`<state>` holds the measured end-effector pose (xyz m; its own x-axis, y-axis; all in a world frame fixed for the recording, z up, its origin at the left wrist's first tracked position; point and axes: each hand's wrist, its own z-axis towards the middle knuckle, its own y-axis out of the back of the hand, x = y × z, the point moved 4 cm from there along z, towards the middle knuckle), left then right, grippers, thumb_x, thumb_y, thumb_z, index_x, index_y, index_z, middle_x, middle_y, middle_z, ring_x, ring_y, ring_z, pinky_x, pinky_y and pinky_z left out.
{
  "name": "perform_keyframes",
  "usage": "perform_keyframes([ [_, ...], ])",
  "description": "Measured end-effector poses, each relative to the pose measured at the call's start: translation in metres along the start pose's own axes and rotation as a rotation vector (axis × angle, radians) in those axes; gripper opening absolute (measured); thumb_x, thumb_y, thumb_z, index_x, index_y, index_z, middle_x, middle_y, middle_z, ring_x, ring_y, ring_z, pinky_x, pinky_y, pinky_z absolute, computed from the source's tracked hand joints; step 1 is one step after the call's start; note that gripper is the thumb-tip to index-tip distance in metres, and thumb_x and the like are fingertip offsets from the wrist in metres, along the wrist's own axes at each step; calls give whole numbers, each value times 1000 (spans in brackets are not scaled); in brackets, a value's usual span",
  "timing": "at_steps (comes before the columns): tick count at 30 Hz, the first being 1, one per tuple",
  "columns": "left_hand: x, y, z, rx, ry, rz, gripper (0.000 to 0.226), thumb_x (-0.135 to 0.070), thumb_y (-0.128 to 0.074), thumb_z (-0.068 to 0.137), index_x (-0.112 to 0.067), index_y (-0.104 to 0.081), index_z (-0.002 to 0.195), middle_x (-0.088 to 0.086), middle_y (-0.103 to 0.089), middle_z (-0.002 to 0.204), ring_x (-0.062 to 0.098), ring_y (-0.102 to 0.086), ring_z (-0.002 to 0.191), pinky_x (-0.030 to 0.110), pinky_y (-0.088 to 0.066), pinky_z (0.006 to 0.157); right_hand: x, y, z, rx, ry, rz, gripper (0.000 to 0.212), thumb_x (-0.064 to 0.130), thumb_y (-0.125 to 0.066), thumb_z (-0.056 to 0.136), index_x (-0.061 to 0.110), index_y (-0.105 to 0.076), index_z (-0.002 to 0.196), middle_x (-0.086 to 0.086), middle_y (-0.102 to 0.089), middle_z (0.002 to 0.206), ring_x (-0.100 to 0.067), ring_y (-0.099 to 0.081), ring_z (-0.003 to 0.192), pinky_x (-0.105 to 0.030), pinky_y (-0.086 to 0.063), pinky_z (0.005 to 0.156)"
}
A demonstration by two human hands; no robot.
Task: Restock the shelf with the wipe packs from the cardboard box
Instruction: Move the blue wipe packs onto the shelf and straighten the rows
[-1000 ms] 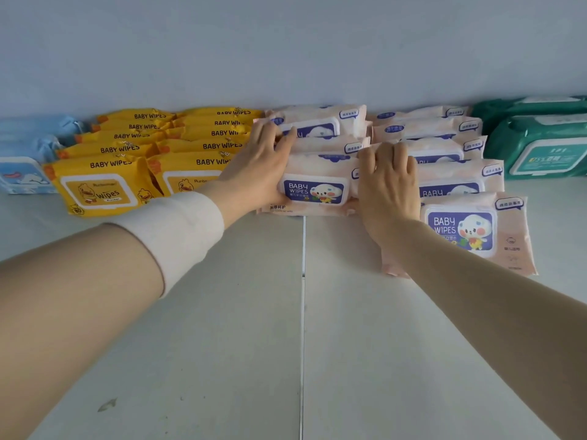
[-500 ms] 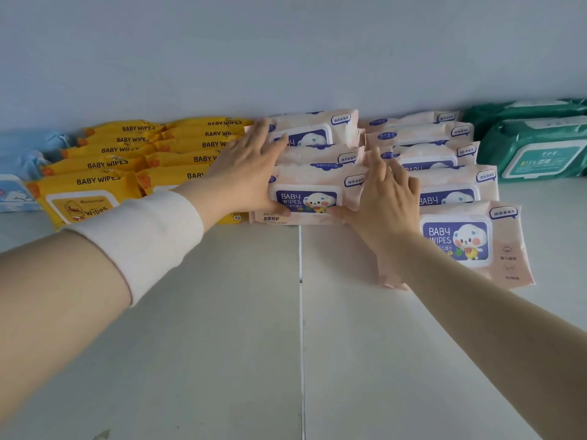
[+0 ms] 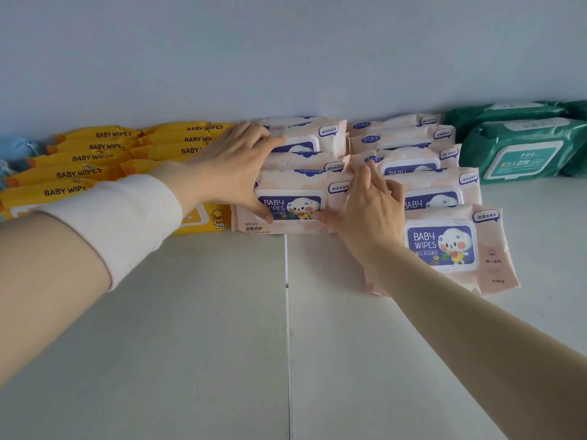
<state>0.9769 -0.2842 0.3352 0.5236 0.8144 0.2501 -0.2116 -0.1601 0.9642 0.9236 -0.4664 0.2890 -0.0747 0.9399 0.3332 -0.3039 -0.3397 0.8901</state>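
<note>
Two rows of pink baby wipe packs lie overlapped on the white shelf (image 3: 222,328) against the back wall. My left hand (image 3: 232,166) rests spread on the left side of the front pink pack (image 3: 295,206) of the left row, thumb on its label. My right hand (image 3: 365,204) grips that pack's right end, thumb on the label and fingers over its top edge. The front pack of the right row (image 3: 444,246) lies flat beside my right wrist. No cardboard box is in view.
Yellow baby wipe packs (image 3: 89,173) fill the shelf to the left, with blue packs (image 3: 19,147) at the far left edge. Green wipe packs (image 3: 521,147) sit at the right. A seam (image 3: 287,328) runs down the shelf's middle.
Both hands have slid a little toward me along the left pink row. My right hand has shifted from the row gap onto the front pack's right end. The view has tilted slightly.
</note>
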Motion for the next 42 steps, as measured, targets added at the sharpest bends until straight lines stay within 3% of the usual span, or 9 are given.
perform_keyframes([
  [2, 5, 5, 6, 41, -20, -33, 133, -82, -63, 36, -11, -26, 143, 9, -35, 133, 24, -27, 124, 34, -24, 107, 0, 1, 0, -2, -1, 1, 83, 59, -66, 72, 11, -33, 132, -10, -29, 151, -17, -26, 141, -31, -12, 105],
  [5, 10, 10, 15, 174, 36, -309, 125, -79, -60, 34, -18, -28, 139, 0, -13, 152, 19, -9, 142, 36, -16, 114, 0, 0, 0, -3, 2, 2, 82, 57, -67, 73, 10, -34, 131, -11, -28, 152, -16, -23, 142, -30, -10, 104],
  [8, 6, 10, 21, 279, 110, -453, 125, -74, -65, 31, -21, -25, 136, 0, -29, 148, 21, -36, 131, 34, -35, 103, 0, 0, 0, -3, 2, -11, 81, 58, -66, 73, 10, -34, 130, -11, -29, 152, -17, -25, 141, -31, -11, 106],
  [13, 0, 10, 20, 274, 18, -269, 139, -80, -58, 31, -23, -10, 149, -4, -18, 156, 20, -20, 142, 36, -20, 114, -1, -1, 0, 4, -11, -4, 83, 59, -68, 71, 10, -35, 129, -9, -34, 149, -18, -29, 138, -32, -14, 109],
  [24, -16, 9, 24, 146, -90, -59, 109, -85, -56, 45, -36, -32, 140, -3, -40, 132, 21, -35, 125, 43, -31, 100, 1, 0, -6, -47, -30, 8, 80, 59, -70, 68, 8, -40, 121, -10, -44, 142, -19, -28, 139, -31, -12, 110],
  [30, -19, 11, 15, 162, -56, -130, 109, -84, -55, 46, -31, -37, 140, -2, -53, 129, 21, -46, 118, 32, -36, 89, 0, 1, -10, -47, -29, 14, 77, 56, -72, 67, 8, -41, 118, -9, -47, 139, -19, -30, 138, -34, -13, 114],
  [33, -18, 11, 12, 235, -79, -18, 124, -90, -49, 41, -35, -14, 147, -2, -33, 150, 23, -32, 136, 42, -26, 108, 0, 1, -11, -32, -36, 9, 76, 56, -72, 68, 9, -39, 119, -8, -47, 139, -18, -31, 137, -34, -13, 114],
  [36, -5, 5, -4, 302, -56, -3, 133, -80, -64, 45, -32, 6, 148, -1, -2, 159, 20, -6, 146, 41, -9, 116, 0, 2, -11, -35, -44, 30, 75, 56, -73, 67, 10, -40, 117, -5, -51, 133, -19, -36, 134, -34, -14, 114],
  [42, 4, -2, -14, 172, -13, 12, 116, -65, -71, 57, -12, -20, 147, 4, -18, 157, 20, -14, 144, 36, -20, 116, -1, 1, -10, -27, -69, 51, 72, 52, -74, 68, 9, -40, 114, -7, -53, 130, -21, -38, 132, -35, -16, 114],
])
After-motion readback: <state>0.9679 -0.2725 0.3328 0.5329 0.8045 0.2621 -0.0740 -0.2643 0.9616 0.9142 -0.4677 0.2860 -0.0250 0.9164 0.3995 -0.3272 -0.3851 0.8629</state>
